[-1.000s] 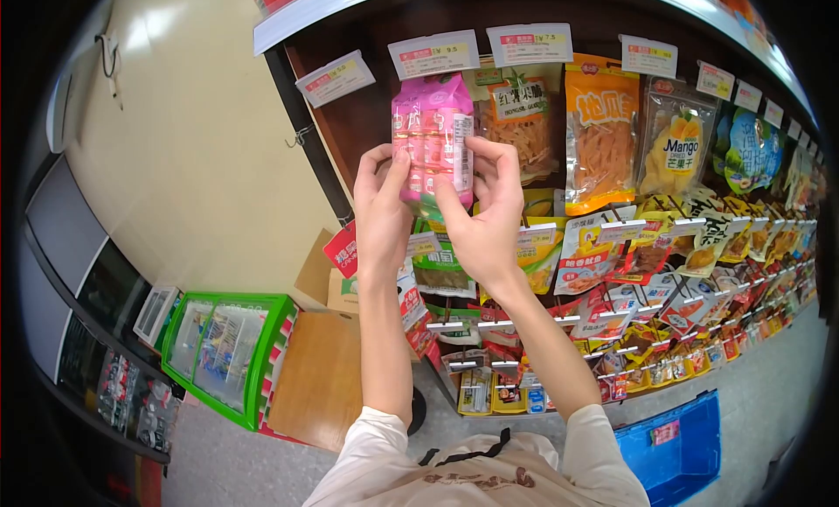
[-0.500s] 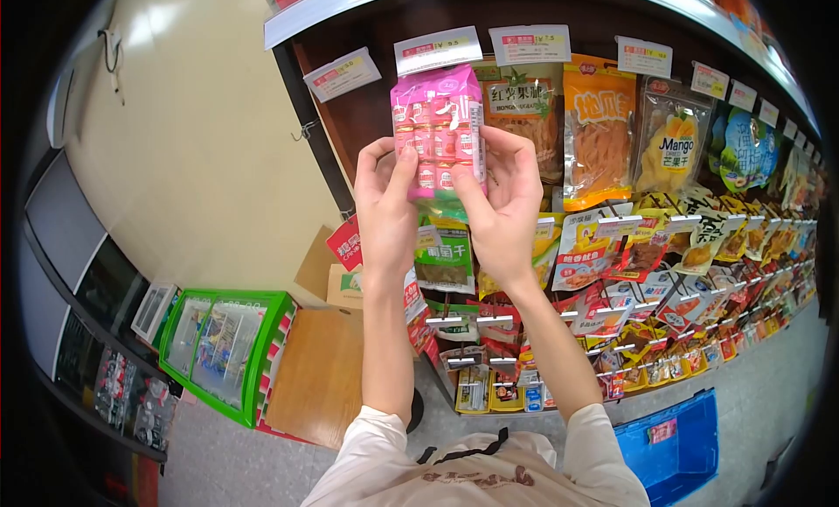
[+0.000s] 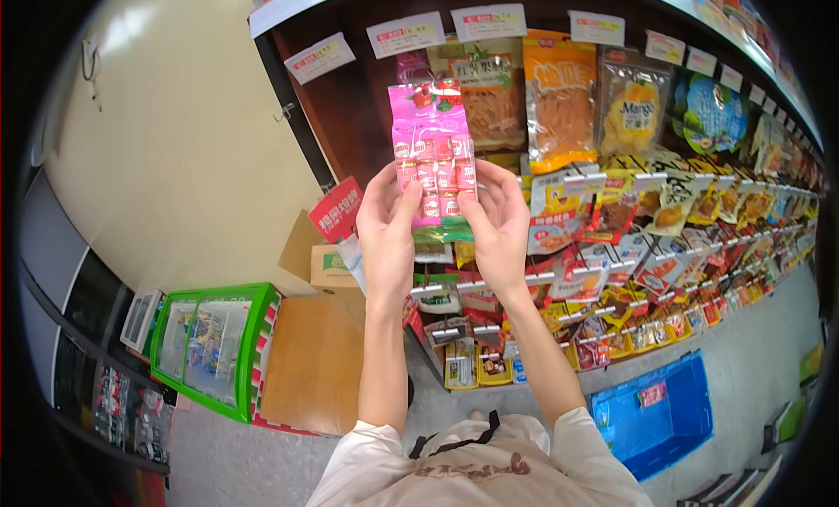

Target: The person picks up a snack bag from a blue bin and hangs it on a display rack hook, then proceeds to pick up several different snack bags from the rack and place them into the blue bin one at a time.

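Between both hands is a pink packet of wrapped sweets (image 3: 430, 127), with red fruit printed at its top and a green lower end. My left hand (image 3: 390, 223) grips its left side, thumb across the front. From the right, my right hand (image 3: 498, 223) closes on the lower corner, thumb also on the front. The packet is upright in front of the rack. Behind its top edge, part of another pink packet (image 3: 413, 66) shows. The fingers behind the packet are mostly hidden.
Hanging snack bags fill the rack, among them an orange bag (image 3: 561, 100) and a dried mango bag (image 3: 634, 109). A blue crate (image 3: 690, 411) stands on the floor at right. To the left are a green-framed freezer (image 3: 249, 350), a wooden surface (image 3: 310, 363) and a cardboard box (image 3: 336, 267).
Both hands have lowered with the packet of sweets, and its printed top shows fully now. The camera view has shifted, so the rack appears further left and the blue crate higher.
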A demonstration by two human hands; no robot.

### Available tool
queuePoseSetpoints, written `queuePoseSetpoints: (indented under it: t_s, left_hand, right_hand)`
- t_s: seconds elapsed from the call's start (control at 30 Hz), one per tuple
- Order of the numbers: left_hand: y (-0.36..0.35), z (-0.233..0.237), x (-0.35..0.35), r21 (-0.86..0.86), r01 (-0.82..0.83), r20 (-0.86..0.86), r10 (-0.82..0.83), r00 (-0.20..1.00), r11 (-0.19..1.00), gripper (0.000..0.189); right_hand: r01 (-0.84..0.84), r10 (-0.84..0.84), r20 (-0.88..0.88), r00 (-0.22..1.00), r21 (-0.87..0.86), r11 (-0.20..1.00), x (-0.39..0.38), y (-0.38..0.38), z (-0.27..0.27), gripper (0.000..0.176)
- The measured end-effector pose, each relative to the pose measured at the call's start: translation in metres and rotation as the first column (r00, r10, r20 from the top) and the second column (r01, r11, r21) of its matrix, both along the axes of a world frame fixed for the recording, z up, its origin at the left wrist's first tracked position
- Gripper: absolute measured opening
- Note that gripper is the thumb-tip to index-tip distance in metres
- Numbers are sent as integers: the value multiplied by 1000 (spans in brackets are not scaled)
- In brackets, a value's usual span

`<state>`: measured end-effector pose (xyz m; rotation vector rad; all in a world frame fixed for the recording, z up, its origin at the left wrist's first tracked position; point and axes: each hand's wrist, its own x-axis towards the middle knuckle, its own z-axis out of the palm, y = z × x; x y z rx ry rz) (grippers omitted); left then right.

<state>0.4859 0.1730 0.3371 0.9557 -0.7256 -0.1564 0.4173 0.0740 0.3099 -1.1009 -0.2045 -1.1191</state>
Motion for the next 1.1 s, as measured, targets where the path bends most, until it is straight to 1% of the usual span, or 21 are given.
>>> queuePoseSetpoints:
  t_s: [0.1, 0.13, 0.23, 0.27, 0.3, 0.37, 0.4, 0.43, 0.5, 0.57, 0.6, 0.63, 0.7, 0.77, 0.83, 0.87, 1.03, 1.1]
  left_hand:
    - [14, -21, -25, 13, 21, 8, -21, 1000, 1000, 47]
    - [22, -29, -37, 46, 60, -54, -57, 997, 997, 48]
    - [46, -62, -74, 82, 125, -77, -119, 990, 989, 50]
    - [55, -75, -89, 109, 132, -122, -119, 985, 985, 51]
    - [65, -92, -102, 134, 177, -147, -157, 977, 975, 51]
    - [90, -134, -129, 221, 215, -247, -158, 956, 951, 51]
    - [102, -154, -145, 262, 225, -304, -141, 942, 938, 50]
    - [115, -177, -160, 280, 249, -359, -140, 923, 927, 50]
    - [140, -218, -192, 328, 312, -458, -139, 878, 892, 49]
    - [162, -261, -226, 390, 392, -513, -157, 844, 833, 48]
    - [172, -276, -245, 402, 434, -529, -182, 829, 806, 47]
    - [181, -287, -265, 465, 442, -524, -164, 835, 767, 48]
    - [193, -305, -305, 535, 490, -579, -124, 806, 688, 49]
    - [195, -319, -334, 538, 529, -588, -159, 793, 656, 49]
    - [200, -323, -365, 541, 568, -609, -177, 773, 620, 49]
    - [198, -326, -377, 540, 583, -610, -195, 768, 607, 49]
    - [169, -338, -426, 537, 651, -618, -276, 736, 536, 48]
    - [150, -345, -447, 531, 657, -615, -290, 734, 535, 47]
  right_hand:
    - [27, -25, -44, 999, 30, 999, -32, 14, -20, 42]
    - [17, -13, -59, 998, 55, 998, -45, 20, -28, 41]
    - [72, -59, -113, 992, 112, 991, -86, 43, -61, 38]
    - [98, -81, -136, 987, 120, 988, -101, 52, -76, 36]
    - [126, -100, -187, 977, 134, 983, -115, 61, -97, 36]
    - [174, -130, -279, 951, 141, 975, -149, 86, -135, 36]
    - [189, -119, -348, 930, 174, 966, -168, 101, -154, 34]
    - [215, -130, -380, 916, 188, 958, -188, 117, -176, 34]
    - [218, -76, -461, 884, 262, 940, -229, 146, -224, 34]
    - [279, -74, -566, 821, 286, 917, -281, 175, -250, 34]
    - [298, -59, -616, 785, 292, 909, -302, 187, -258, 33]
    - [308, -60, -627, 777, 295, 905, -323, 198, -269, 33]
    - [381, -56, -731, 680, 288, 879, -366, 215, -293, 34]
    - [398, -64, -756, 652, 269, 877, -401, 225, -311, 34]
    - [470, -110, -800, 590, 229, 853, -430, 233, -315, 35]
    - [510, -132, -808, 574, 226, 830, -443, 237, -317, 37]
    - [571, -148, -823, 549, 239, 786, -496, 226, -319, 40]
    - [627, -201, -832, 517, 208, 751, -516, 215, -322, 40]
